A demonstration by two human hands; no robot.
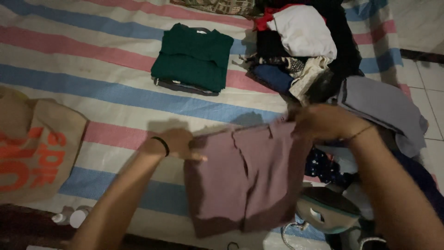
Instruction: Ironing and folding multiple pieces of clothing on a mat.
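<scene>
While both hands hold it up by its top edge, the mauve garment [247,178] hangs flat and open, so its shape is easy to see. It looks like a pair of shorts or a small top, but the blur makes that hard to tell. It sits low in the middle of the view, just above the striped sheet [106,92].

The left hand [173,143] pinches the top left corner of the garment, with fingers closed on the cloth. A black band [162,146] goes around that wrist. The right hand [323,121] grips the top right corner, and it is closed on the cloth too. A thin bracelet [358,134] sits on that wrist. With 1 hand at each corner, the cloth is pulled wide and does not bunch up.

At 11 o'clock from the garment lies a folded green sweater [194,58] on top of a folded dark piece, in 1 neat stack. They are well apart from the hands.

At 1 o'clock sits a loose pile of clothes [300,46], with white, black, red and blue pieces all mixed. A grey-blue cloth [384,109] lies just past the right hand, at 3 o'clock.

At 5 o'clock, near the right arm, a clothes iron [326,210] rests by the sheet's edge. A brown paper bag [34,148] with orange print lies at 9 o'clock. 2 small white bottles [69,216] lie at 8 o'clock, near the left arm.
</scene>
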